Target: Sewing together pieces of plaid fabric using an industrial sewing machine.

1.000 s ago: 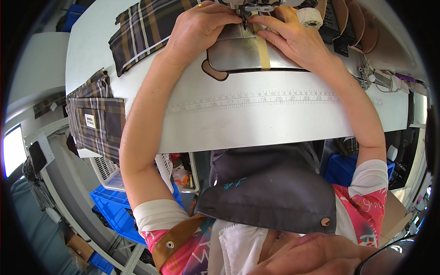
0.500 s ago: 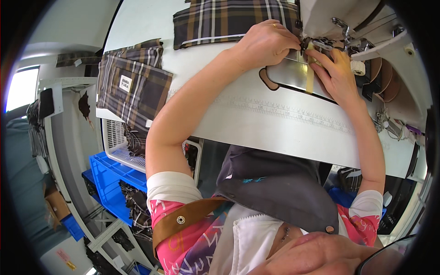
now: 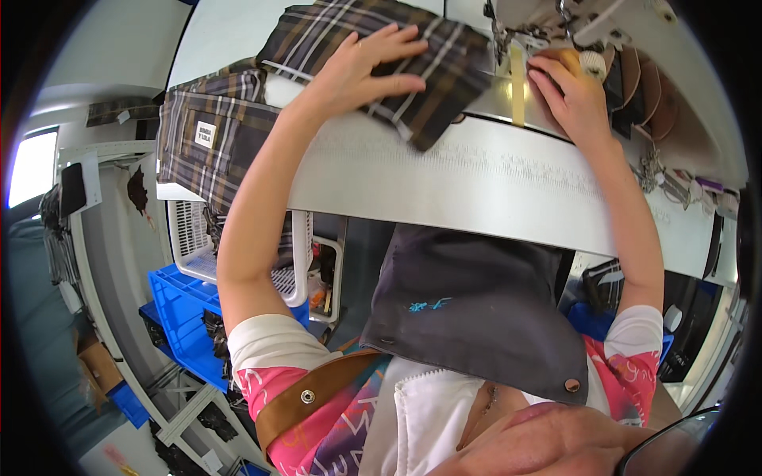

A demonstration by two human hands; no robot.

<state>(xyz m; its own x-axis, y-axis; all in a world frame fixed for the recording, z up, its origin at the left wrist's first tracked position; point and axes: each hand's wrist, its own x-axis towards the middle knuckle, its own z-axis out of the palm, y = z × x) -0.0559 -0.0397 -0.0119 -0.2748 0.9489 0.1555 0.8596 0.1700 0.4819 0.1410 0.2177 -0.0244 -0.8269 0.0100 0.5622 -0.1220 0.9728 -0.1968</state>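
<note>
My left hand (image 3: 369,75) lies with its fingers spread on a dark plaid fabric piece (image 3: 456,59), brown and white striped. The piece sits askew on the white sewing table (image 3: 381,178), its right end beside the sewing machine's needle area (image 3: 502,44). My right hand (image 3: 578,95) is at the machine's metal plate, just right of a yellow tape strip (image 3: 517,91). Its thumb and forefinger are apart with nothing seen between them; the other fingers are partly hidden. Left of my left hand, a folded plaid stack (image 3: 238,131) with a white label lies near the table's edge.
Below the table's left end stand a white plastic basket (image 3: 300,254) and a blue crate (image 3: 178,317) with dark pieces in it. A white thread cone (image 3: 593,63) is by my right hand. Printed ruler marks run along the table's front.
Both hands were together at the needle. My left hand has moved left onto the fabric, which has swung round and come nearer to me. The right hand has stayed beside the plate.
</note>
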